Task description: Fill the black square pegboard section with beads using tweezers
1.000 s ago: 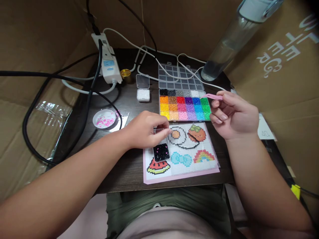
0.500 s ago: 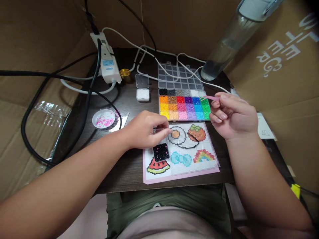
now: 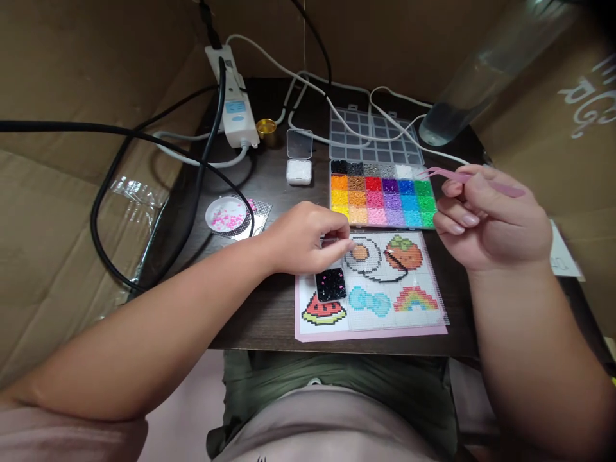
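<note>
My left hand (image 3: 308,239) rests on the upper left of the clear pegboard (image 3: 423,317), fingers pinched together beside the fried-egg bead picture (image 3: 364,253); what they pinch is too small to make out. Just below it sits a small black tray of dark beads (image 3: 330,285). My right hand (image 3: 495,221) hovers right of the bead organizer (image 3: 382,192) and grips pink tweezers (image 3: 447,174) whose tips point left over the green and white compartments. The board also shows a watermelon (image 3: 324,310), a blue bow (image 3: 369,301), a rainbow (image 3: 416,299) and an orange fruit (image 3: 403,253).
A white dish of pink beads (image 3: 226,213) lies at the left on the dark table (image 3: 260,321). Behind stand a small white bead box with its lid up (image 3: 299,172), a gold cap (image 3: 266,130), a power strip (image 3: 233,109) with cables, and a clear bottle (image 3: 462,102). Cardboard walls surround the table.
The camera view has shifted, so everything sits further right in the frame. My right hand has lifted the tweezers slightly and tilted them flatter; my left hand stays on the board.
</note>
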`<action>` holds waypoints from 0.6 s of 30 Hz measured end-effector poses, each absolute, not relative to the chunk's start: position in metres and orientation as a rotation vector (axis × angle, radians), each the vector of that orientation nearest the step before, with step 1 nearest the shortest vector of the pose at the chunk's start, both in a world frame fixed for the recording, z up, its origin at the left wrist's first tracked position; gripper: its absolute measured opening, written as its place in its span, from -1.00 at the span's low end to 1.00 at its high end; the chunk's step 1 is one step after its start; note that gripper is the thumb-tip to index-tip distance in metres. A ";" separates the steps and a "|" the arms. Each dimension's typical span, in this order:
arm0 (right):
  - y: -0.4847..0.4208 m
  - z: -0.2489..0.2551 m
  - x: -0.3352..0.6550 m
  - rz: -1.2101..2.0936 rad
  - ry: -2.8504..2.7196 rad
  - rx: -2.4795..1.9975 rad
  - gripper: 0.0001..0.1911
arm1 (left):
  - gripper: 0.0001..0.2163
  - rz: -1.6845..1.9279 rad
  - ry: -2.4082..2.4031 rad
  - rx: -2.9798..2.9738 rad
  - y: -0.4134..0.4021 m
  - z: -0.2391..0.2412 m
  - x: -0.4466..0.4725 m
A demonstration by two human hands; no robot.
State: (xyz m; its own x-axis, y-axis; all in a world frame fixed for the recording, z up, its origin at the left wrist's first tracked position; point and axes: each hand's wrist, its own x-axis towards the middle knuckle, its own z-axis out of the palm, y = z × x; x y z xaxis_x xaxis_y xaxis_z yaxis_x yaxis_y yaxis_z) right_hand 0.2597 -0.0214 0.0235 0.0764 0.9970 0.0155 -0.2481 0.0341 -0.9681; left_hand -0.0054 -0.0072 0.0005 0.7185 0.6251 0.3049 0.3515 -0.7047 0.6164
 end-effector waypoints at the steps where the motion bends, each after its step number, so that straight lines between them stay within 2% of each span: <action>1: -0.022 0.023 0.259 1.231 -0.977 -1.038 -0.83 | -0.84 0.687 0.743 2.393 -0.007 0.001 -0.005; 9: -0.027 0.021 0.249 1.042 -1.072 -1.091 -0.96 | -0.82 0.686 0.744 2.394 -0.007 0.001 -0.004; 18: -0.079 0.029 0.223 0.749 -1.223 -1.206 -0.92 | -0.83 0.691 0.751 2.394 -0.007 0.000 -0.006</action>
State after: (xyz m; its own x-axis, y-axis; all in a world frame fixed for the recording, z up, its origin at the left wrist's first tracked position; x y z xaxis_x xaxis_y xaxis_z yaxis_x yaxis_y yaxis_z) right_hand 0.2234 -0.0785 0.0295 0.2388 0.9271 0.2888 0.1639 0.2547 -0.9530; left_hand -0.0058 -0.0075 -0.0003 0.7144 0.6295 0.3055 0.3570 -0.7034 0.6146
